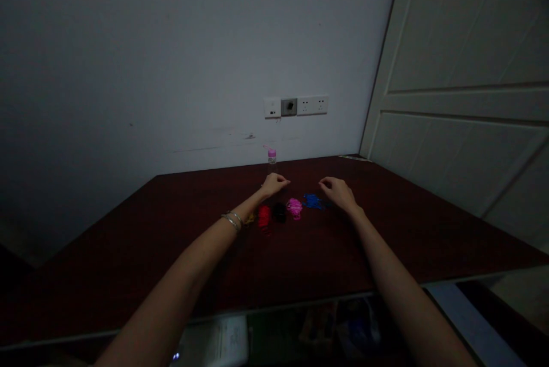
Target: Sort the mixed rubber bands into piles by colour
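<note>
My left hand (275, 184) is held over the table behind the red and black piles, thumb and fingers pinched together. Anything in that pinch is too small to make out. To the right, my right hand (338, 192) is also closed in a pinch beside the blue pile (313, 202), and its contents cannot be seen either. Between my arms lie a pink pile (294, 208), a black pile (279, 212) and a red pile (263, 216) of small thin pieces. A yellow pile (250, 219) is partly hidden by my left wrist.
A clear bottle with a pink cap (271, 154) stands behind my left hand, near the wall. The dark red table (171, 230) meets the wall, where sockets (312, 105) are mounted. A pale door (463, 144) is on the right. Items, including a white box (227, 341), sit below the table's front edge.
</note>
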Motion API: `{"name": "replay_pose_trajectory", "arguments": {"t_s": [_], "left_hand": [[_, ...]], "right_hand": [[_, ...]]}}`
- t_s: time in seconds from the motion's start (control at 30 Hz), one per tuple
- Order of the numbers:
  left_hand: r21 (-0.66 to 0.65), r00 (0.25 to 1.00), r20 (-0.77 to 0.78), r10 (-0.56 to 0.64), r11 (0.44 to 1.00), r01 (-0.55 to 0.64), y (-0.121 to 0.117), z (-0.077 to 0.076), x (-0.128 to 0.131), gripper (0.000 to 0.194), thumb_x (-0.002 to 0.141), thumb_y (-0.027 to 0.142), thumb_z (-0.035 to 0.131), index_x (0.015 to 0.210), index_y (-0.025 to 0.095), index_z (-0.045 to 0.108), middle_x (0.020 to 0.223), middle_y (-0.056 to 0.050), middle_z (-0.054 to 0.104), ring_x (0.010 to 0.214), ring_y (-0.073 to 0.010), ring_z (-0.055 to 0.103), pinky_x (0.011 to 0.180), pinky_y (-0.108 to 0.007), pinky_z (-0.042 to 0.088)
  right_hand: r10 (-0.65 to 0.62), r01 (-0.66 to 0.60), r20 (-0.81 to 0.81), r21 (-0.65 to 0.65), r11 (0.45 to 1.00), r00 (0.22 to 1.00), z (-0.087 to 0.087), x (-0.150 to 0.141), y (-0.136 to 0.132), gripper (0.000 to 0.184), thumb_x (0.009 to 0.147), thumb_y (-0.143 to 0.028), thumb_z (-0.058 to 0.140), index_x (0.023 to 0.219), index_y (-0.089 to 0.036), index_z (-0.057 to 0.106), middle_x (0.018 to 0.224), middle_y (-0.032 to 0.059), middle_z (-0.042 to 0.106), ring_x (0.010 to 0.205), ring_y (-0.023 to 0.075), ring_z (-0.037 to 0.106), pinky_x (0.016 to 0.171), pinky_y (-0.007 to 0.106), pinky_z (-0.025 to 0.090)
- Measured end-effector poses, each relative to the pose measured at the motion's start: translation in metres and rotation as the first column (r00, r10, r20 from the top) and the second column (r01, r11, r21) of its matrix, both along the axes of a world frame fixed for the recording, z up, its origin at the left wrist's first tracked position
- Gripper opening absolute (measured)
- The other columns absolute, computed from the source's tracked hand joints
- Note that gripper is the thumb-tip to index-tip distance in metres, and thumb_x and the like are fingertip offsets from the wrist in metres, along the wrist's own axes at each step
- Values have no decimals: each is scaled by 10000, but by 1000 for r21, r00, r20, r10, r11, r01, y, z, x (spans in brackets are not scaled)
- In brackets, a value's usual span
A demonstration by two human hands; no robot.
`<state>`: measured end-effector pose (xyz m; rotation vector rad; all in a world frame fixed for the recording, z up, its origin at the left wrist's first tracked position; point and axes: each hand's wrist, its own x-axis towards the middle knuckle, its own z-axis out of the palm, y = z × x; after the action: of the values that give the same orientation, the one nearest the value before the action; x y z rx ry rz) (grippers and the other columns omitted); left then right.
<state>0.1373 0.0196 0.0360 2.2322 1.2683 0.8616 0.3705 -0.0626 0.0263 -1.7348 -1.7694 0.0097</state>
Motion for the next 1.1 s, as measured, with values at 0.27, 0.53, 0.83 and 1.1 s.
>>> {"name": "replay_pose_trajectory", "arguments": {"t_s": [0.27, 0.53, 0.83, 1.1], "left_hand": [[-15, 871, 93, 483, 875, -484, 24, -12, -119, 314, 760, 349, 531, 675, 101, 703, 630, -64, 656, 613, -149, 561, 551, -219, 345], [-63, 760, 71, 646, 763, -643, 23, -35, -170, 309, 785, 352, 507, 747, 114, 702, 721, -76, 688, 646, -158, 590, 557, -213, 357], [-53, 755, 56, 653, 757, -651, 19, -46, -167, 362, 804, 407, 457, 752, 142, 698, 720, -66, 690, 691, -167, 614, 589, -210, 381], [-27, 774, 31, 632, 775, -632, 11, -44, -164, 351, 805, 378, 437, 749, 153, 701, 759, -73, 692, 736, -172, 622, 626, -211, 396]], "right_hand": [[17, -16, 3, -9, 1000, 1000, -1, -4, 0, 248, 825, -336, 465, 952, -232, 652, 976, 39, 675, 885, 189, 607, 661, 250, 426], [35, -35, 13, -18, 999, 999, -2, -7, 0, 253, 821, -330, 468, 944, -225, 663, 969, 46, 679, 886, 192, 609, 680, 255, 436], [195, -201, -118, -40, 979, 974, -14, -21, 27, 225, 793, -291, 511, 925, -216, 677, 943, 42, 689, 856, 175, 623, 759, 263, 464], [302, -293, 13, -208, 933, 953, -15, -55, 63, 249, 773, -235, 544, 978, -226, 685, 1015, 42, 679, 963, 183, 605, 836, 255, 438]]}}
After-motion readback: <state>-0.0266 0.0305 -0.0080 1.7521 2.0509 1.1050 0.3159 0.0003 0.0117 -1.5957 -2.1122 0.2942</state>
